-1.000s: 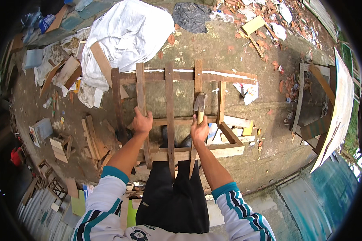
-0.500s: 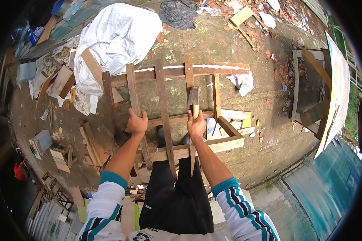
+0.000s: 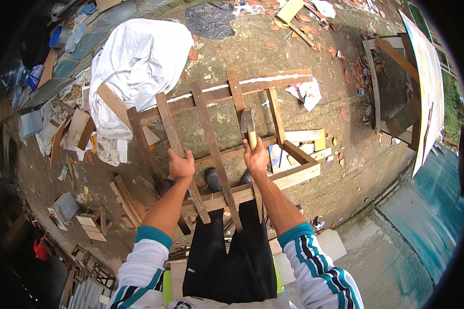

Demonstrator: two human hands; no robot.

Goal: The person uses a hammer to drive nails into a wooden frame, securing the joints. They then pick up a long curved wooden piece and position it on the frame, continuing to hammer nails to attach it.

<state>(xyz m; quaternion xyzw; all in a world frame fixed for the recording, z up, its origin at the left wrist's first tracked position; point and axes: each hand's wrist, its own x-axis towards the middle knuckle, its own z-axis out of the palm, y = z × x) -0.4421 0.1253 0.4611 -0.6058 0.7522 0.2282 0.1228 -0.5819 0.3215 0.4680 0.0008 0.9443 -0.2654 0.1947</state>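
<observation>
Brown wooden frame (image 3: pixel 212 144): slants more as whole view turns; assembly unaltered. Left hand (image 3: pixel 181 165) grasping slat (image 3: pixel 172 131); right hand (image 3: pixel 257 158) clenched round hammer (image 3: pixel 248 122).

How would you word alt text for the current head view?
A person's left hand grips a slat of a wooden frame, while the right hand holds a hammer over a second slat. A white sheet lies heaped on the littered ground at upper left.

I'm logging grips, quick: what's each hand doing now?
Left hand: closed, gripping a wooden slat.
Right hand: closed, holding a hammer by its handle.
</observation>
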